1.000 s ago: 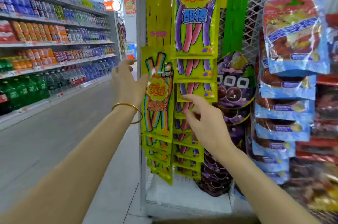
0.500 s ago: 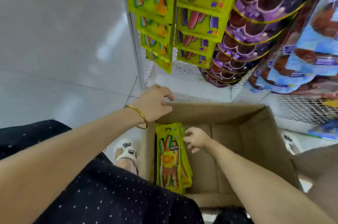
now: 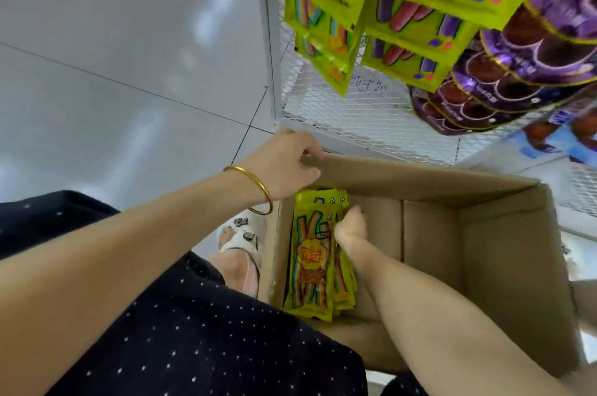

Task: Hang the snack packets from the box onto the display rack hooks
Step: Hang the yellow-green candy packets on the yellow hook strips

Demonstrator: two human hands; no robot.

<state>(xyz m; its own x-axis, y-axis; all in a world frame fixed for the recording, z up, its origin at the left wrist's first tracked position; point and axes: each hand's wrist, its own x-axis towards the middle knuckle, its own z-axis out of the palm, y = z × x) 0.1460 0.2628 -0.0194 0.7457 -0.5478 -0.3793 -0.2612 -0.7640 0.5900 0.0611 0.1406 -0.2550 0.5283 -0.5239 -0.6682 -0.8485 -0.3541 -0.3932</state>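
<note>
I'm looking down into the cardboard box [image 3: 484,250], which is sitting on the floor [image 3: 113,56] right at the foot of the display rack [image 3: 371,118]. My L hand [image 3: 290,163] is gripping the box at its far-left corner, fingers curled over the top edge of the flap. A gold bangle [image 3: 255,182] is sitting on that wrist.

My R hand [image 3: 350,227] is reaching down inside the box w/ fingers curling round the right edge of the snack packets [image 3: 311,260], up near their top end. The fingertips are tucked behind the stack, so I can't tell how many packets I'm pinching. The packets are yellow-green w/ rainbow strips and are standing in a bundle against the box's left wall. The rest of the box interior is showing bare cardboard. My two hands are apart, L on the rim and R lower down inside.

On the rack's white mesh above, rainbow packets [image 3: 323,8] of the same kind are hanging at the left. Pink-and-purple packets [image 3: 429,8] are just right of them, then purple packets [image 3: 517,72] and blue packets [image 3: 568,140] at far right.

My foot in a white sandal [image 3: 240,244] is standing just left of the box, and my dark dotted skirt [image 3: 193,331] is filling the near-left.
</note>
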